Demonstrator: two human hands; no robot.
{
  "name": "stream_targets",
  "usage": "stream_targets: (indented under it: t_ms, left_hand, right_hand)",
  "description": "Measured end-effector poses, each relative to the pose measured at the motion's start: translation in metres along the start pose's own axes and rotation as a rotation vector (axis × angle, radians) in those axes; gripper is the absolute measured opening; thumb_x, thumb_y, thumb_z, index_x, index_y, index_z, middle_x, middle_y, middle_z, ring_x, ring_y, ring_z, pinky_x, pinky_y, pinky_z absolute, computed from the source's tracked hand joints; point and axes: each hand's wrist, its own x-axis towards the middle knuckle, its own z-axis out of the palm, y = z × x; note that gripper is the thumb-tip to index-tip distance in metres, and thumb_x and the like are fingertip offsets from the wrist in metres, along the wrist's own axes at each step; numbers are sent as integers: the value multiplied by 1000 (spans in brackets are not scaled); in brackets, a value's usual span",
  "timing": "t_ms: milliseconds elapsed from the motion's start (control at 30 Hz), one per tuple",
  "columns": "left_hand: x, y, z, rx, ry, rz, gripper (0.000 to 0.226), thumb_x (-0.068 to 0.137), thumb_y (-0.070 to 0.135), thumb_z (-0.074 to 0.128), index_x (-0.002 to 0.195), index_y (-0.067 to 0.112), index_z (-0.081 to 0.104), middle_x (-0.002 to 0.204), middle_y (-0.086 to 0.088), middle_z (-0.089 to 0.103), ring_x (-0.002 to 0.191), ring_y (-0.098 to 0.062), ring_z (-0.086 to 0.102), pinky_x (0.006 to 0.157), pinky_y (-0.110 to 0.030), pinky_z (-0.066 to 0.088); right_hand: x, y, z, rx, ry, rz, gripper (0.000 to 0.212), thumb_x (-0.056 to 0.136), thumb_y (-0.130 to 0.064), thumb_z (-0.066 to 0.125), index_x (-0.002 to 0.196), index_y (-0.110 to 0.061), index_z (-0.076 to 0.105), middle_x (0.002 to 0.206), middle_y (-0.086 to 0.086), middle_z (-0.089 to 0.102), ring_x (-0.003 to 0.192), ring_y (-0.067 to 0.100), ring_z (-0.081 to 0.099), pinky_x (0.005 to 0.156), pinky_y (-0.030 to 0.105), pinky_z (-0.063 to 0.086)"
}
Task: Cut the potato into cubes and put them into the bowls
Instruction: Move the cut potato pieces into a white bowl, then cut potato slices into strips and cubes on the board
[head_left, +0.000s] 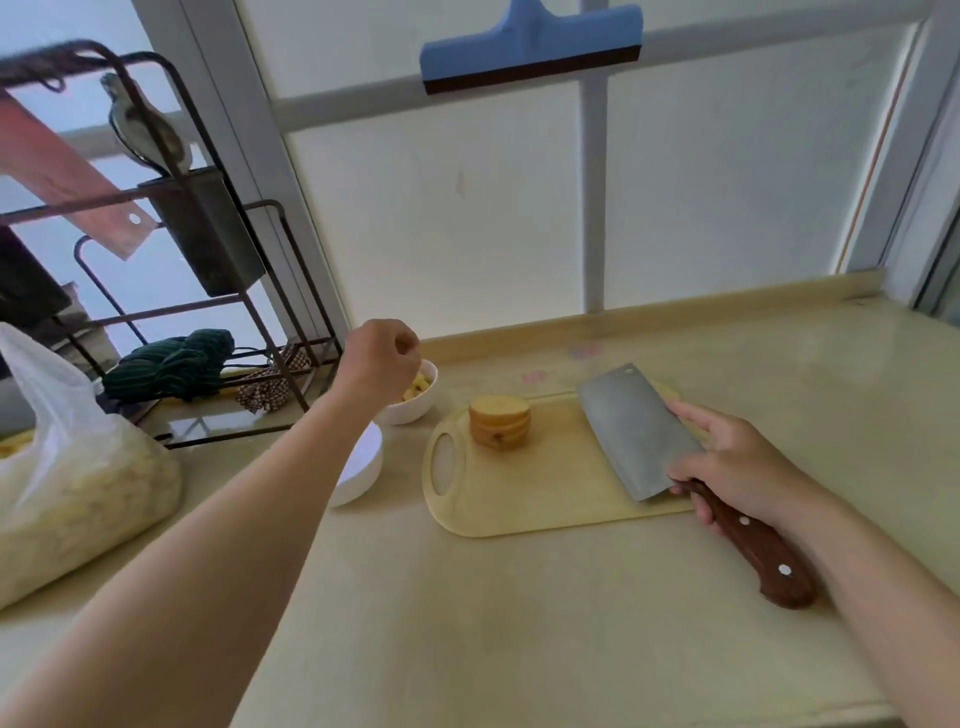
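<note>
I judge the task partly done. The far bowl (422, 406), near the counter's back edge, already holds pale yellow cubes (418, 387). My left hand (378, 358) hovers right above it with the fingers curled in. I cannot tell whether it has any pieces in its grasp, since the palm faces away from the camera.

What is left to cut is the potato (500, 422). It stands as a neat stack of round slices on the left part of the cutting board (519, 512), just beside the board's handle hole and not yet diced. The board lies mid-counter. My right hand (737, 467) grips the cleaver (635, 431) where blade meets wooden handle, with the fingers wrapped round it. The blade lies tilted low over the board's right end, well apart from the stack.

The near bowl (366, 470), towards the counter's left side, is mostly covered by my left forearm, so I cannot see what is in it. At the left edge a plastic bag (78, 483) holds pale pieces that are too blurred to name. Whether anything lies behind the blade I cannot make out.
</note>
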Motion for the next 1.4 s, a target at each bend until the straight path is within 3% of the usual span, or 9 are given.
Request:
stream_targets:
  t_ms: [100, 267, 367, 467, 567, 733, 1100, 1233, 1400]
  left_hand:
    - [14, -19, -2, 20, 0, -50, 15, 89, 10, 59, 96, 9, 73, 97, -4, 70, 86, -16, 59, 75, -24, 44]
    - [22, -34, 6, 122, -157, -95, 22, 89, 6, 56, 100, 10, 75, 104, -4, 71, 87, -14, 57, 73, -23, 44]
    - [22, -32, 7, 25, -134, -144, 28, 91, 4, 51, 108, 12, 72, 109, -4, 69, 91, -15, 59, 73, -22, 44]
    - [18, -22, 7, -27, -123, -71, 27, 91, 9, 54, 111, 15, 71, 111, -3, 68, 94, -14, 61, 76, -20, 45]
    - [-2, 8, 10, -76, -286, 93, 33, 89, 24, 61, 122, 20, 65, 112, 3, 66, 102, -12, 62, 89, -26, 50]
    - [-30, 56, 30, 112, -614, 194, 69, 85, 49, 64, 147, 34, 37, 149, 6, 41, 136, -17, 40, 109, -33, 34]
    - [-30, 72, 47, 330, -595, 184, 58, 80, 48, 65, 133, 28, 50, 124, 3, 54, 96, -17, 52, 82, -31, 47]
    - [-34, 81, 43, 414, -586, 280, 59, 82, 45, 67, 133, 25, 46, 122, -1, 51, 96, -19, 50, 77, -30, 43]
    - [-39, 86, 42, 465, -577, 328, 64, 80, 49, 68, 131, 18, 47, 123, -2, 49, 107, -23, 51, 84, -32, 46]
  right_hand:
    - [-1, 0, 2, 7, -6, -16, 74, 86, 12, 57, 127, -49, 50, 64, 13, 64, 42, 27, 50, 39, 30, 45]
    - [-2, 1, 1, 19, 4, -28, 77, 87, 12, 57, 135, -47, 47, 65, 15, 63, 42, 28, 50, 37, 28, 42]
    - [-2, 1, 1, 18, -4, -37, 77, 87, 13, 57, 132, -48, 50, 65, 15, 62, 42, 27, 49, 38, 29, 43]
    - [-3, 1, 1, 24, -7, -42, 75, 87, 13, 57, 124, -52, 52, 65, 15, 62, 42, 27, 49, 38, 29, 43]
    - [-3, 1, 1, 27, -4, -37, 76, 87, 13, 57, 124, -53, 52, 65, 15, 62, 41, 27, 49, 39, 30, 44]
    - [-4, 2, 1, 35, 0, -31, 79, 86, 11, 57, 134, -50, 48, 66, 15, 64, 42, 27, 51, 41, 31, 46]
    - [-3, 5, -2, 51, -16, -39, 74, 87, 9, 55, 129, -51, 47, 66, 13, 65, 43, 27, 52, 42, 30, 46]
    - [-1, 7, -2, 57, -12, -40, 75, 86, 9, 55, 130, -50, 47, 63, 11, 65, 42, 27, 52, 42, 30, 46]
    - [-1, 8, -2, 61, -22, -48, 75, 86, 10, 55, 130, -51, 47, 62, 9, 65, 42, 27, 52, 42, 30, 46]
